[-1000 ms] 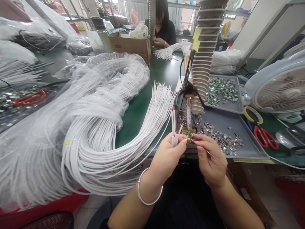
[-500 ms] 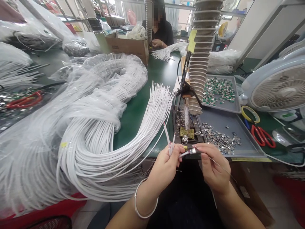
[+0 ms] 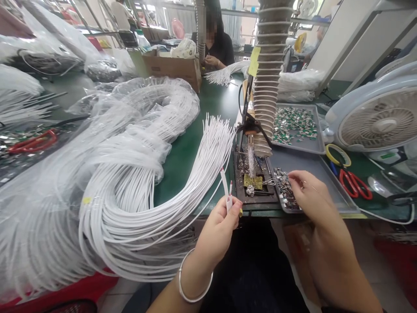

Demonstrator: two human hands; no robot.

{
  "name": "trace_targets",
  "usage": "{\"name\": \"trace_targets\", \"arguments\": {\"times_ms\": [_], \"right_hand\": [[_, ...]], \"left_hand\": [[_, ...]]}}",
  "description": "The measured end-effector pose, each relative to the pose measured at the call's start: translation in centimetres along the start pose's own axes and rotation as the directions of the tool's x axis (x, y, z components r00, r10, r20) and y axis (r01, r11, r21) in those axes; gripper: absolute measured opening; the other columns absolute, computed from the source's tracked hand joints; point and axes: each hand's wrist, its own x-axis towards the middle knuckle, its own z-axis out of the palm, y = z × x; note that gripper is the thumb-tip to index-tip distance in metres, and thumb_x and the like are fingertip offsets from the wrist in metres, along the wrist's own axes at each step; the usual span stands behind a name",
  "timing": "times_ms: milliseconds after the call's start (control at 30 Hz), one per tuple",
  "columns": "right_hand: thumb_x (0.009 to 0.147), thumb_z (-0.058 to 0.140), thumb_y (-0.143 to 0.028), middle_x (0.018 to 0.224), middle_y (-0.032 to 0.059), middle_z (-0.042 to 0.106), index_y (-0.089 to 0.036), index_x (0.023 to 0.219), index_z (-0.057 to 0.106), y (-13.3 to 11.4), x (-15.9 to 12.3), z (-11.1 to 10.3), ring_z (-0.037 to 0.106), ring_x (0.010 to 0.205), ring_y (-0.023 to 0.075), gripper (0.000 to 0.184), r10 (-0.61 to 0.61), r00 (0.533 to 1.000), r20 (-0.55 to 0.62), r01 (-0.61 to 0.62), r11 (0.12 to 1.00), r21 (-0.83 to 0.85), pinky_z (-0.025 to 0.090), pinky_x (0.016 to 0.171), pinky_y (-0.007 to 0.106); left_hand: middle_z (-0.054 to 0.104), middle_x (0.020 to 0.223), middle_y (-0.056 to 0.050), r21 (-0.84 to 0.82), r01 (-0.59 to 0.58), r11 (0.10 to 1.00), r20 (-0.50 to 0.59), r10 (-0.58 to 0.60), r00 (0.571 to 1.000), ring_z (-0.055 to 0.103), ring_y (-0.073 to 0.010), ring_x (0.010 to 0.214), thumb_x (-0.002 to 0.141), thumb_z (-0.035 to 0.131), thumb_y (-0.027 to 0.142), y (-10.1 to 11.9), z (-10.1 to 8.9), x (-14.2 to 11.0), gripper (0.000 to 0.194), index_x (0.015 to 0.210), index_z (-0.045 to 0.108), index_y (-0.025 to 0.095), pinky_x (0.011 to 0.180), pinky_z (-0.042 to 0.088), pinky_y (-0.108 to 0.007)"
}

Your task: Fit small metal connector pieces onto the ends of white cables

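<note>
Hands work apart over the green workbench [image 3: 192,174]: the left hand [image 3: 219,234] pinches white cable ends [image 3: 227,195] upright, while the right hand [image 3: 309,191], half-curled, reaches onto a gray tray [image 3: 321,180] at small metal clips [image 3: 284,189]; any grip on one is hidden.

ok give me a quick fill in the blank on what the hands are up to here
The cable ends pinched in the left hand are ____.
The right hand is over small metal parts in a ____ tray.
The metal bangle is on the person's ____ wrist.
The red scissors lie to the ____ of that tray.

white; grey; left; right
</note>
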Motion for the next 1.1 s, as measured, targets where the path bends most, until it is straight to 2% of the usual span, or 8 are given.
{"name": "trace_targets", "arguments": {"times_ms": [67,133,233,433,567,733,867,1100], "right_hand": [[0.08,0.049,-0.022,0.075,0.0039,0.068,-0.02,0.081,0.063,0.5,0.8,0.1,0.062,0.068,0.0179,0.014,0.082,0.986,0.142,-0.072,0.994,-0.078,0.045,0.062,0.028],[0.08,0.048,-0.021,0.08,0.0048,0.069,-0.02,0.083,0.064,0.6,1.5,0.3,0.062,0.073,0.0185,0.016,0.175,0.943,0.284,-0.127,0.975,-0.18,0.045,0.064,0.028],[0.081,0.047,-0.02,0.085,0.0055,0.069,-0.019,0.087,0.064,0.4,2.2,0.6,0.062,0.078,0.0191,0.018,0.249,0.89,0.381,-0.145,0.949,-0.281,0.043,0.066,0.028],[0.083,0.044,-0.021,0.094,0.0093,0.07,-0.018,0.091,0.064,0.3,2.1,1.2,0.063,0.084,0.0218,0.022,0.261,0.89,0.375,-0.133,0.933,-0.334,0.041,0.069,0.03],[0.084,0.042,-0.02,0.1,0.0091,0.07,-0.018,0.094,0.064,0.6,1.9,1.0,0.064,0.087,0.0216,0.025,0.215,0.893,0.395,-0.079,0.94,-0.333,0.043,0.071,0.03],[0.082,0.047,-0.023,0.089,0.0058,0.071,-0.02,0.089,0.066,1.0,2.1,0.6,0.064,0.08,0.0195,0.02,0.167,0.898,0.407,-0.062,0.964,-0.259,0.045,0.067,0.028],[0.079,0.049,-0.022,0.083,0.0043,0.071,-0.022,0.084,0.066,0.9,2.3,0.7,0.064,0.073,0.0184,0.018,0.187,0.897,0.399,-0.09,0.964,-0.25,0.043,0.061,0.027],[0.079,0.047,-0.025,0.082,0.0047,0.072,-0.023,0.087,0.065,0.8,2.1,0.7,0.064,0.074,0.021,0.02,0.29,0.869,0.401,-0.2,0.947,-0.253,0.043,0.062,0.03]], "left_hand": [[0.041,0.064,0.006,-0.068,-0.01,0.998,0.012,0.011,1.0,0.032,-0.0068,0.055,0.077,0.069,0.041,-0.1,-0.1,0.1,0.027,0.082,0.056,0.018,0.053,0.028,-0.021],[0.044,0.066,0.005,-0.114,-0.016,0.993,0.012,0.017,1.0,0.036,-0.0078,0.058,0.076,0.072,0.038,-0.2,-0.2,0.2,0.027,0.085,0.057,0.017,0.058,0.031,-0.023],[0.047,0.065,0.004,-0.162,-0.025,0.986,0.007,0.027,1.0,0.039,-0.0088,0.061,0.076,0.073,0.035,-0.4,-0.2,0.3,0.025,0.088,0.06,0.017,0.062,0.031,-0.025],[0.049,0.065,0.002,-0.238,-0.06,0.969,-0.023,0.056,0.998,0.041,-0.0104,0.062,0.075,0.073,0.038,-0.4,0.4,0.5,0.028,0.087,0.063,0.015,0.063,0.031,-0.027],[0.05,0.064,0.002,-0.263,-0.067,0.962,-0.036,0.059,0.998,0.041,-0.0099,0.061,0.074,0.073,0.037,-0.3,0.5,0.5,0.026,0.083,0.063,0.014,0.063,0.031,-0.027],[0.051,0.063,0.003,-0.256,-0.068,0.964,-0.037,0.06,0.997,0.041,-0.0085,0.059,0.07,0.077,0.034,-0.4,0.5,0.6,0.026,0.077,0.061,0.015,0.062,0.031,-0.025],[0.052,0.063,0.004,-0.253,-0.058,0.966,-0.05,0.047,0.998,0.042,-0.0079,0.058,0.067,0.08,0.033,-0.3,0.7,0.7,0.029,0.073,0.058,0.015,0.061,0.032,-0.024],[0.056,0.062,0.003,-0.228,-0.038,0.973,-0.06,0.025,0.998,0.046,-0.008,0.06,0.067,0.08,0.036,-0.5,0.7,0.7,0.032,0.08,0.06,0.014,0.063,0.034,-0.022]]}}
